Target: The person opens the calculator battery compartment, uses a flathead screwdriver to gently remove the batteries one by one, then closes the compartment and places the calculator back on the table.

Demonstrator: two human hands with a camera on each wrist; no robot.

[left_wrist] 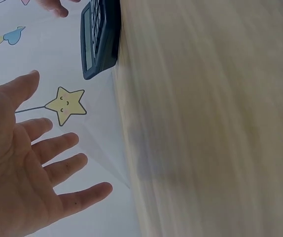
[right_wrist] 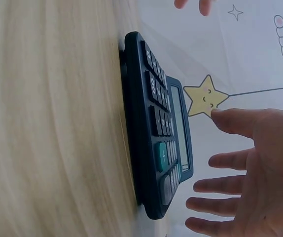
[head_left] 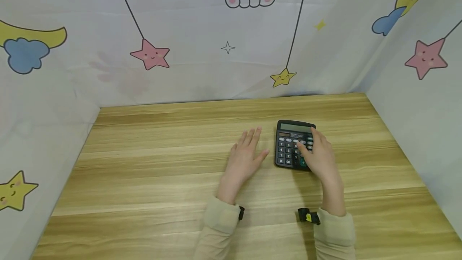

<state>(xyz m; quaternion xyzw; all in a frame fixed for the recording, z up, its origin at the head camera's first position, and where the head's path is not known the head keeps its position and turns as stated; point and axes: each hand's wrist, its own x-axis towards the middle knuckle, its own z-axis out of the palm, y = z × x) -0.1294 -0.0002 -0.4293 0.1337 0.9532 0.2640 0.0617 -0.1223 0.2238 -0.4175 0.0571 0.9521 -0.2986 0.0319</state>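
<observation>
A black desk calculator (head_left: 287,155) lies face up on the wooden table, its display at the far side. Over its right part is my right hand (head_left: 321,157), which hides some of the keys in the head view. In the right wrist view the right hand (right_wrist: 265,173) has its fingers spread, with a gap between them and the calculator (right_wrist: 154,128). My left hand (head_left: 243,159) is to the left of the calculator, palm down over the table, fingers extended and holding nothing. The left wrist view shows that palm and the calculator (left_wrist: 101,37) beyond the thumb.
The wood-grain table (head_left: 144,163) reaches back to a white cloth backdrop (head_left: 195,23) printed with stars, clouds and an animal. Cloth walls also stand at the left and right sides. A black strap (head_left: 308,216) sits at the right sleeve's cuff.
</observation>
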